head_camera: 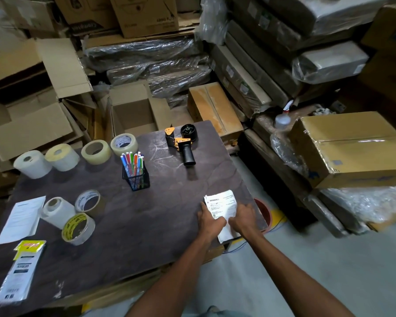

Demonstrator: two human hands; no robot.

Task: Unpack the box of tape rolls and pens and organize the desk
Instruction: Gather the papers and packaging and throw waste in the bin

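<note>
- You are working both hands at the lower right of the frame, over a printed paper slip (222, 208) that is lying on the right edge of the dark desk (146, 216), its lower end hanging just past the rim.
- Your left hand (209, 219) is lying flat on the slip's left side with the fingers held together; your right hand (244, 217) is curling over its right side, knuckles up. Whether its fingertips are pinching the paper, I cannot tell.
- That slip is looking thin, creased and limp, so it is likely to buckle or tear; taking it at the overhanging end should be easiest.
- At lower left, a plastic packet (21, 271) and a white sheet (23, 218) are lying flat: light, slippery, best lifted by an edge.
- Just above them, three tape rolls (78, 228) are sitting touching one another. These are looking stiff and fairly heavy; hooking fingers through the core is the sure grip.
- At mid-frame the pens (133, 164) are standing in a mesh holder (136, 180); it is light and may tip, so hold it low by its walls.
- Farther up, four more rolls (96, 152) are lining the desk's far left edge, and a tape dispenser (182, 143) is lying near the far right, its handle toward you.
- Beyond the desk, an open carton (133, 116) is sitting among stacked cartons.
</note>
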